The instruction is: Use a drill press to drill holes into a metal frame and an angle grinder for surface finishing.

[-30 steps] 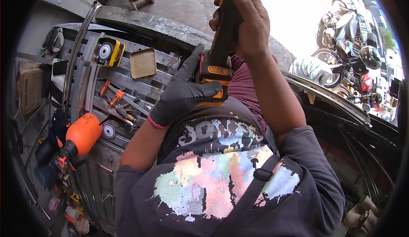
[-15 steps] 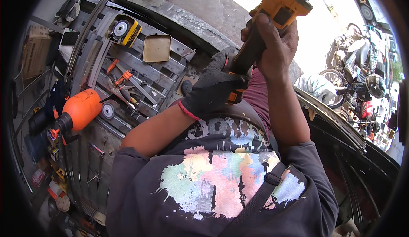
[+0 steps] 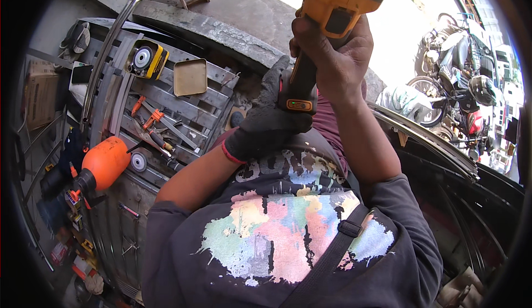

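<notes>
A yellow-and-black cordless power tool [image 3: 339, 9] is held up in front of me, its working end cut off by the upper edge. My bare right hand [image 3: 343, 58] wraps round the tool's black handle, just below the yellow housing. At the lower end, a battery [image 3: 298, 105] faces me with a small green light on its orange-framed panel. My left hand [image 3: 266, 122], in a black glove with a red cuff, is closed round this battery end; some of its fingers are hidden behind it.
On the slatted metal bench [image 3: 188, 107] at left lie a yellow tin [image 3: 160, 61] with discs, a tan lid [image 3: 190, 78], orange-handled tools [image 3: 152, 118] and a loose disc [image 3: 138, 162]. An orange spray bottle [image 3: 108, 161] stands nearby. Motorcycles [image 3: 451, 81] are at far right.
Both hands and the power tool have moved left and slightly toward me. The tool has turned, so its battery panel and green light now show. The whole view has shifted a little.
</notes>
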Demonstrator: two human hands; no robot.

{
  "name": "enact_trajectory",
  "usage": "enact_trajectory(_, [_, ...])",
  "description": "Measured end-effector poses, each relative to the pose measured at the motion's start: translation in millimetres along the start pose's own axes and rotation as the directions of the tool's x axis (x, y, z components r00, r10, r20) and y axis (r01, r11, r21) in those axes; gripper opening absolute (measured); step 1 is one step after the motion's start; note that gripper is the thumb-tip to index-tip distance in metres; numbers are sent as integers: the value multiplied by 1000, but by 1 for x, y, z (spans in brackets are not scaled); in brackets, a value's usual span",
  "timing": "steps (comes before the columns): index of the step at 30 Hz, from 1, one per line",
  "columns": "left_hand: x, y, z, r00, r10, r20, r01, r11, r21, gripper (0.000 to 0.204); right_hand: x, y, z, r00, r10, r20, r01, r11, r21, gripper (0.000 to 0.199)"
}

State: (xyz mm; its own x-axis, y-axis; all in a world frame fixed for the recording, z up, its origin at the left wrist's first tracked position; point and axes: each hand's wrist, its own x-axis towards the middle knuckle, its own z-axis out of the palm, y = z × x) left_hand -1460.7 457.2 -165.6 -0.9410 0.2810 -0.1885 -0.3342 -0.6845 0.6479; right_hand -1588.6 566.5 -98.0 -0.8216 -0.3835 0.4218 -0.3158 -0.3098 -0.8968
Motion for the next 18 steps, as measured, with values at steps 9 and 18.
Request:
enact_trajectory(9, [10, 10, -3, 1000, 23, -8, -23, 999, 31, 57, 15, 2, 4, 995, 73, -65, -73, 997, -1, 40])
enact_trajectory(18, [2, 6, -57, 928, 357, 105, -280, 484, 829, 61, 50, 51, -68, 679, 711, 184, -720, 595, 358, 78])
